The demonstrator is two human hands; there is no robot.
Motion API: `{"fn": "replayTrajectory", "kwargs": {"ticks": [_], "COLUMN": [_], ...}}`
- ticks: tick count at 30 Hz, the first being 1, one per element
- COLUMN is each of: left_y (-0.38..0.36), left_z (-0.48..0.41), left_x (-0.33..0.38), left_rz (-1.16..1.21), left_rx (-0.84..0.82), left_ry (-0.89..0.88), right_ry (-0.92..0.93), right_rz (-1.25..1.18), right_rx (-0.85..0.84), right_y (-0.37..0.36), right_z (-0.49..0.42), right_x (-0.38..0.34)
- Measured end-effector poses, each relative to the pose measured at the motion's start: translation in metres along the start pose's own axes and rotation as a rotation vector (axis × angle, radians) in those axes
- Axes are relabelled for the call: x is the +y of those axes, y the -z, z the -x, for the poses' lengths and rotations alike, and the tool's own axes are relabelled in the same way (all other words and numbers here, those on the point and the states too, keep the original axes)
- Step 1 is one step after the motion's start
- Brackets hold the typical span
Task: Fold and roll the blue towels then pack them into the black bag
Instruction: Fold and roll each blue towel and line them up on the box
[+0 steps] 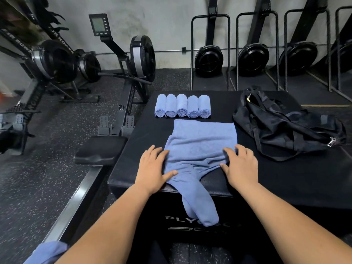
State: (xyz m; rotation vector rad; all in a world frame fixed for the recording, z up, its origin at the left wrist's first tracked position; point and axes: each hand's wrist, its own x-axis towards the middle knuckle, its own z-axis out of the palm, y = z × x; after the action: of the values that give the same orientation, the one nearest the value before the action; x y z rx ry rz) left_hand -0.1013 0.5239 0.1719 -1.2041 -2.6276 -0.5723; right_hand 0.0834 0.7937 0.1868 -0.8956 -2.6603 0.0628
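I have the left hand (pixel 154 166) and right hand (pixel 241 164) pressing flat, fingers spread, on either side of a blue towel (pixel 202 141). It lies on a black box (pixel 144 134), its near end drooping over the front edge. Five rolled towels (pixel 182 106) sit in a row just beyond it, and the black bag (pixel 282 128) slumps to the right. The towel looks soft, light and limp. I judge it is best taken by its corners and kept taut.

Plain blue towel (pixel 202 141) between both hands; five blue rolls (pixel 182 106) beyond; black bag (pixel 285 126) right of them.
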Motion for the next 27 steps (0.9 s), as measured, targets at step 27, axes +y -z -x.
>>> {"fn": "replayTrajectory", "kwargs": {"ticks": [27], "left_y": [0.029], "left_z": [-0.009], "left_x": [0.031], "left_rz": [0.040], "left_rx": [0.104], "left_ry": [-0.236], "right_ry": [0.332], "right_rz": [0.021], "right_rx": [0.082], "right_y": [0.029], "right_z": [-0.002], "right_x": [0.028]}}
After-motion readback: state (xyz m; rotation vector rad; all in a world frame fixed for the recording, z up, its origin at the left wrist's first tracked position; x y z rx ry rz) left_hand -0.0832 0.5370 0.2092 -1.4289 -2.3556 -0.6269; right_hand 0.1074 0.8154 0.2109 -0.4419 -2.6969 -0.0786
